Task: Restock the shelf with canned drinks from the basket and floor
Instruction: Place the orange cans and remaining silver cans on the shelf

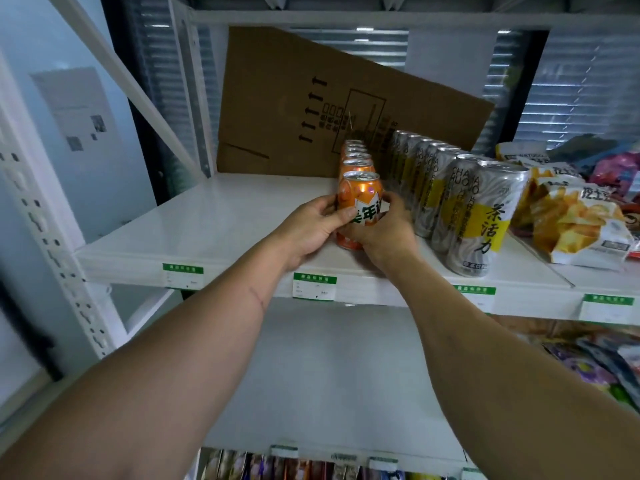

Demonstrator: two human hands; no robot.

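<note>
An orange drink can (360, 199) stands upright at the front of a row of orange cans (354, 157) on the white shelf (214, 223). My left hand (313, 226) grips its left side, thumb across the label. My right hand (384, 230) wraps round its right side and lower front. To the right, two rows of tall silver-and-yellow cans (481, 216) run toward the back of the shelf. No basket or floor is in view.
A flattened cardboard box (311, 98) leans against the back of the shelf. Bags of chips (578, 220) lie to the right of the tall cans. Price tags (314, 286) line the shelf edge. Snack packets fill the lower shelves (588, 365).
</note>
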